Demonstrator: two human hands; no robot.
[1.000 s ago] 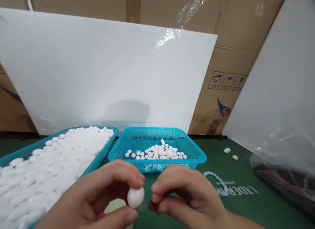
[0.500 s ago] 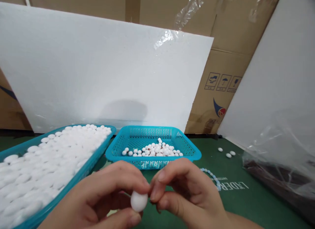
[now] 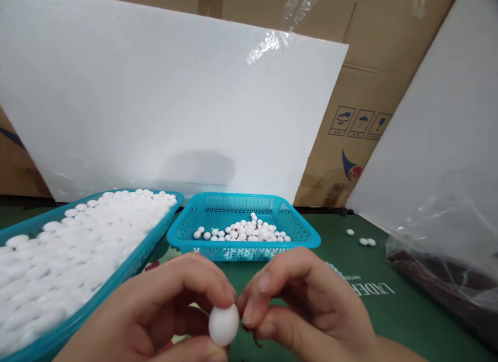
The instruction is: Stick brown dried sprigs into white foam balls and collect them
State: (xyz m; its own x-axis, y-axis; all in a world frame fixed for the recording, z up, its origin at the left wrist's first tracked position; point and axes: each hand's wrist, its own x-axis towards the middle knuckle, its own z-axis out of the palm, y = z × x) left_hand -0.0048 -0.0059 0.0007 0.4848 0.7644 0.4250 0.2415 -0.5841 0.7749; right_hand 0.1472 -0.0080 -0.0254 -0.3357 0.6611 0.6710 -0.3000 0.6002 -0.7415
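Pinch on both sides: the left hand [image 3: 155, 289] nips a white ball [image 3: 223, 325] between thumb and forefinger; the right hand [image 3: 330, 305] has fingertips pressed together, seemingly on a dark brown scrap [image 3: 254, 337] that dangles below. Ball sits low, in front of the hands' meeting point, held off the surface.

Risks, big to small. Long blue tray [image 3: 130, 268], heaped close to its rim: a swing of the left wrist could catch the edge and spill it; I can't tell if they touch. Blue basket [image 3: 309, 240], just beyond the fingers: a forward push might nudge it. Ball: smooth and round, so I judge too hard a squeeze could shoot it out. Scrap: thin, might snap or drop.

Room, same order. White board [image 3: 187, 92] stands behind both containers, so I see little reach forward. Green surface [image 3: 330, 232] opens to the right, bounded by a clear plastic bag [image 3: 439, 222]. Beaded string [image 3: 335, 269] peeks out beyond the right hand, partly hidden. Three loose white pieces [image 3: 363, 241] lie farther off.
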